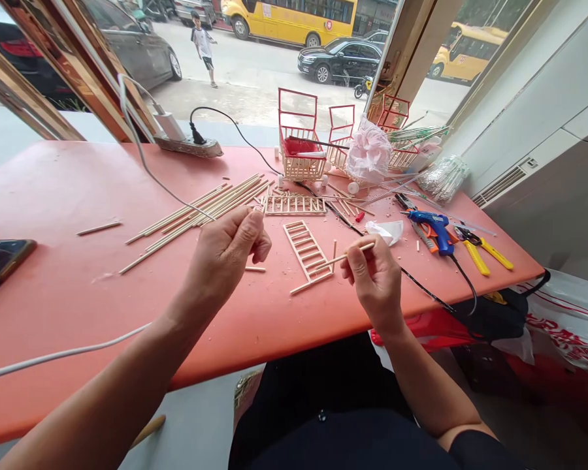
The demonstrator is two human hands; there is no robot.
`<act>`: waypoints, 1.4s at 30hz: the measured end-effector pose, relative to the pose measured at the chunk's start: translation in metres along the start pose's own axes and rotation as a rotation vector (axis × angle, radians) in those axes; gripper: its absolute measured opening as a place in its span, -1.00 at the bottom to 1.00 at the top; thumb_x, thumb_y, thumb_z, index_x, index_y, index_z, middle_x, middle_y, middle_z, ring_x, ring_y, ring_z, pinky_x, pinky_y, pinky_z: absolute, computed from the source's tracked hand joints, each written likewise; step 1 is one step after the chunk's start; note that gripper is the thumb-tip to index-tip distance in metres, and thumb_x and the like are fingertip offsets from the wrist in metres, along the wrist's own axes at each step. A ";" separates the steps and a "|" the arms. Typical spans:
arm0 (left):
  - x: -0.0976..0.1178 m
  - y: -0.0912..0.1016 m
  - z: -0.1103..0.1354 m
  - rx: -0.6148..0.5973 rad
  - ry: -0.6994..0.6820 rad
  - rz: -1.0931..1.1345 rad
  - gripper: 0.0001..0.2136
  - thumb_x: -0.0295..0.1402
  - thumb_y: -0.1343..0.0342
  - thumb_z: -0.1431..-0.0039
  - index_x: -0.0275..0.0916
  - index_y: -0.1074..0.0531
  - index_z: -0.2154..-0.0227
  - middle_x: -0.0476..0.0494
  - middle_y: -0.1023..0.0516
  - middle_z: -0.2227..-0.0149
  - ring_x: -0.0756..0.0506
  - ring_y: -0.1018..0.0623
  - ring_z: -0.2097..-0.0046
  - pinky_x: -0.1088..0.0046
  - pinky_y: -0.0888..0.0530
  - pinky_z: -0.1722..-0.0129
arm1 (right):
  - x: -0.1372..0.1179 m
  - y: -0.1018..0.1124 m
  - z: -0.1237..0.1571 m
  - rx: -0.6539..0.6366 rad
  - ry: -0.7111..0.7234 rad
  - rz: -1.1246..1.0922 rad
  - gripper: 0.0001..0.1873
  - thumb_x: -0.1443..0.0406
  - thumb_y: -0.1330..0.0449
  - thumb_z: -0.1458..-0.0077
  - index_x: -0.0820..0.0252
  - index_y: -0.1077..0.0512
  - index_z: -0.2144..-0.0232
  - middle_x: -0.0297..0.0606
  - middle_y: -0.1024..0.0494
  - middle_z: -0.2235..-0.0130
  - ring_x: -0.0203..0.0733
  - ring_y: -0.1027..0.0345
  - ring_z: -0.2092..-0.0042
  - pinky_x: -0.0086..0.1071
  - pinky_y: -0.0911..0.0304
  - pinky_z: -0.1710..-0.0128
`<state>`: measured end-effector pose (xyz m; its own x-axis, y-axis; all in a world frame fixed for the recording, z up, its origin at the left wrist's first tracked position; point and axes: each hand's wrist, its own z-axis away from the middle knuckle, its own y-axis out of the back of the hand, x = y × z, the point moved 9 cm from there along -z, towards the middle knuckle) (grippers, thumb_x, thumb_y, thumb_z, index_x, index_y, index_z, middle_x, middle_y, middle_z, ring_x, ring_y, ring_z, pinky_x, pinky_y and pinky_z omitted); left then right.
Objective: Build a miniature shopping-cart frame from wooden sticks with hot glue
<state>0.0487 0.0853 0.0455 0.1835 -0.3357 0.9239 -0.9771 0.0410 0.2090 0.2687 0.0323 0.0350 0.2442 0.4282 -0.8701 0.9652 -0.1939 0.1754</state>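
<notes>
Between the thumb and fingers of my right hand [379,281] is a thin wooden stick [334,262], pointing left over the lower end of a small ladder-like wooden frame [301,247]. Another stick [311,284] lies at that frame's near end, and a short one [334,251] stands upright beside it. My left hand [230,245] is closed above the table, left of the frame; whatever its curled fingers hold is hidden. Under its wrist side a short stick [255,269] shows partly. A second slatted frame [295,205] lies farther back.
Long sticks [210,209] lie in a bundle on the pink table [93,326]. Behind stand small wooden carts [304,166] with red handles. A blue glue gun [434,228] and yellow-handled pliers [485,254] lie right. A white cable [144,160] crosses the left side, near a phone [2,261].
</notes>
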 end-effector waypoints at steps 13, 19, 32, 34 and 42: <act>-0.010 -0.036 0.010 -0.307 -0.110 -0.492 -0.90 -0.45 -0.14 -0.12 -0.18 -0.54 0.43 -0.02 -0.55 0.43 -0.08 -0.45 0.40 0.40 -0.35 0.29 | -0.022 -0.023 0.008 -0.177 0.341 0.557 -0.81 0.23 -0.18 -0.38 0.14 -0.43 0.32 -0.31 -0.58 0.38 -0.30 -0.42 0.37 -0.47 -0.26 0.30; -0.015 -0.059 0.023 -0.481 -0.094 -0.508 -0.77 -0.46 -0.05 -0.14 -0.22 -0.62 0.30 -0.03 -0.55 0.40 -0.04 -0.45 0.40 0.43 -0.35 0.28 | -0.018 -0.026 0.010 -0.183 0.379 0.592 -0.79 0.23 -0.17 -0.40 0.17 -0.42 0.32 -0.29 -0.58 0.38 -0.31 -0.43 0.37 -0.45 -0.23 0.32; -0.025 -0.064 0.029 -0.508 -0.137 -0.550 -0.87 -0.31 -0.22 -0.22 -0.19 -0.57 0.41 -0.01 -0.58 0.39 -0.10 -0.49 0.26 0.42 -0.35 0.25 | -0.021 -0.026 0.009 -0.182 0.373 0.545 -0.83 0.28 -0.14 -0.41 0.16 -0.42 0.29 -0.28 -0.60 0.35 -0.31 -0.45 0.35 -0.45 -0.28 0.31; -0.023 -0.065 0.028 -0.502 -0.134 -0.547 -0.90 -0.36 -0.22 -0.20 -0.19 -0.56 0.42 -0.01 -0.57 0.40 -0.09 -0.49 0.26 0.41 -0.35 0.24 | -0.021 -0.021 0.008 -0.167 0.313 0.442 -0.82 0.30 -0.10 -0.43 0.15 -0.41 0.28 -0.31 -0.58 0.36 -0.34 -0.44 0.39 -0.45 -0.30 0.32; 0.000 -0.039 0.016 -0.237 -0.160 -0.507 -0.84 -0.57 -0.03 -0.13 -0.22 -0.46 0.38 -0.02 -0.52 0.36 -0.04 -0.49 0.32 0.47 -0.37 0.30 | -0.006 -0.012 0.005 -0.102 0.112 0.053 -0.78 0.25 -0.03 -0.48 0.11 -0.31 0.29 -0.41 -0.56 0.35 -0.42 -0.41 0.49 -0.48 -0.27 0.47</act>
<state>0.0848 0.0686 0.0327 0.5853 -0.5057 0.6338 -0.7174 0.0412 0.6954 0.2553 0.0277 0.0360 0.2989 0.5162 -0.8027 0.9537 -0.1308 0.2710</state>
